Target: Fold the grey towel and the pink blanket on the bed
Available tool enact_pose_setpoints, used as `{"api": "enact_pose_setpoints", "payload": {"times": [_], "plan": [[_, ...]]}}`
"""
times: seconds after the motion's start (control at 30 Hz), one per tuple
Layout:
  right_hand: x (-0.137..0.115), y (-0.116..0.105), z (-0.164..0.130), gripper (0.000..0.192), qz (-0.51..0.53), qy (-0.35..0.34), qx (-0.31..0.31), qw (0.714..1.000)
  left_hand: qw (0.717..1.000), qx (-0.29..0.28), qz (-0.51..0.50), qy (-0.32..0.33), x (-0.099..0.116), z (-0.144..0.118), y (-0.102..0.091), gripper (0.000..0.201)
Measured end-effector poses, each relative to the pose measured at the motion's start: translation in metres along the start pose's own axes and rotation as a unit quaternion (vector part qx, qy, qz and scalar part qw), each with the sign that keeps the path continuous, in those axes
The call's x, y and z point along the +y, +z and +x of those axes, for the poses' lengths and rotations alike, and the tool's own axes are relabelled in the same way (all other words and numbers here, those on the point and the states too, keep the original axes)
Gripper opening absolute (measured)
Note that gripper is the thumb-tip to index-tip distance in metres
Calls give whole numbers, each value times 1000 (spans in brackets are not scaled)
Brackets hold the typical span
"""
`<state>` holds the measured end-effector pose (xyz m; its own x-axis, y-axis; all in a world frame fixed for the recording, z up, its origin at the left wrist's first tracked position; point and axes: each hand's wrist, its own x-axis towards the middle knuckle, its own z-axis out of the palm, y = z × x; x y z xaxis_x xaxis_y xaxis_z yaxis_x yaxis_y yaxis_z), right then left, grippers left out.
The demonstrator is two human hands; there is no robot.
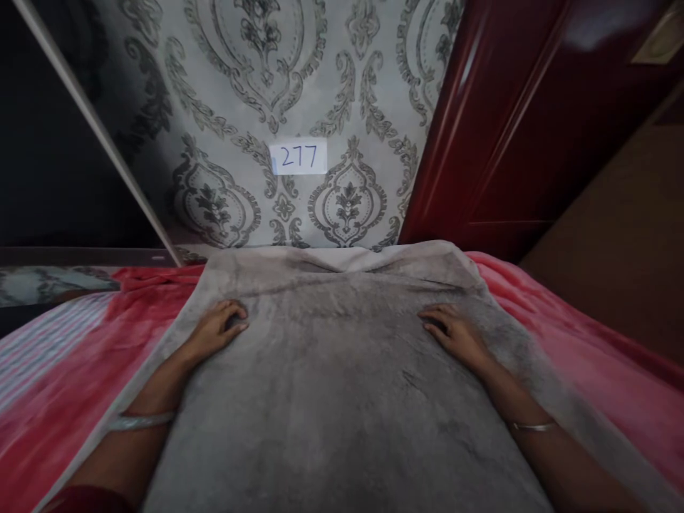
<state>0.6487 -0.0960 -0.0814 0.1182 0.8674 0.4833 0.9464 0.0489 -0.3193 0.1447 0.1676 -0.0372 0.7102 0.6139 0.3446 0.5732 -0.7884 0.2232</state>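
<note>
Grey plush blanket [342, 385] lay spread flat over a red-pink bedcover [577, 342] on the bed, its far edge reaching close to the patterned wallpaper [278, 78]. The person's left hand [216, 329] rested palm down on the blanket's left side, fingers loosely curled and clamped on nothing. The right hand [454, 331] pressed flat on the right side, fingers spread and likewise gripping nothing. A bangle [140, 421] circled the left wrist and a thin one the right. A white label reading 277 [298, 157] sat on the wall above. A dark red door [534, 114] stood to the right.
</note>
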Motion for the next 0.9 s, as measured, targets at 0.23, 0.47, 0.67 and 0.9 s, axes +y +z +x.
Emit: {"api": "enact_pose_setpoints", "payload": {"times": [0.23,0.47,0.67,0.9], "plan": [[-7,5,10,13,23,23,9,999,1000,-11,8,23,-6,9,6,31],[-2,4,13,18,63,-3,-9,998,1000,11,-17,9,12,14,-15,27],[-6,4,12,31,46,-12,-9,999,995,30,15,-94,33,19,-28,25],[-10,6,12,39,24,-60,-20,998,967,59,180,-168,57,11,-36,31]]}}
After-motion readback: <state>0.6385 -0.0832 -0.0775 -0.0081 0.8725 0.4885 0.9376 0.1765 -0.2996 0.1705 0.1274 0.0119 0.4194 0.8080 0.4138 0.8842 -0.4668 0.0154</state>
